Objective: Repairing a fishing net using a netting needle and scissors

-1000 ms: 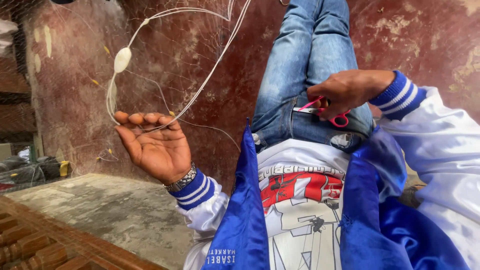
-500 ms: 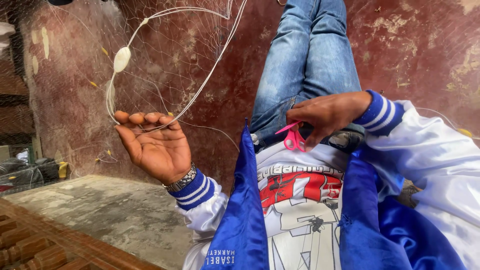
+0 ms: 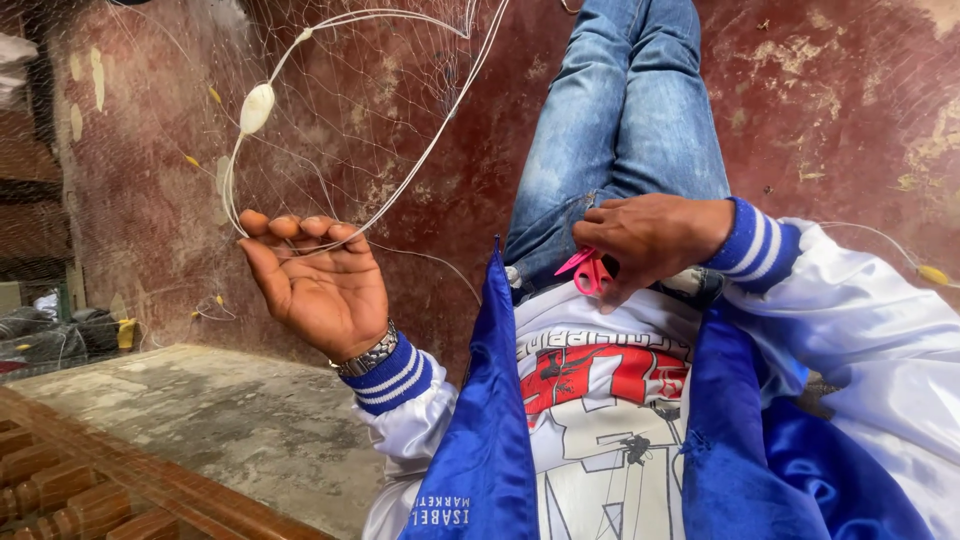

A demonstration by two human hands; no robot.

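My left hand [image 3: 315, 275] is raised palm up, its fingers curled over a white cord [image 3: 420, 160] and the fine mesh of a fishing net [image 3: 350, 110]. An oval white float [image 3: 257, 107] hangs on that cord just above the hand. My right hand [image 3: 650, 240] rests on my lap against blue jeans [image 3: 625, 130] and grips small pink scissors [image 3: 588, 273], whose blades point toward my left. The two hands are well apart.
A worn reddish wall [image 3: 830, 110] fills the background, with small yellow floats [image 3: 215, 95] on the net. A concrete ledge [image 3: 200, 420] and carved wooden rail [image 3: 60, 480] lie lower left. Dark bundles [image 3: 50, 335] sit at far left. A second cord with a yellow float [image 3: 932, 274] trails at right.
My right hand has drawn in from the right to the middle of my lap, bringing the pink scissors lower and closer to my waist. The left hand has stayed in place.
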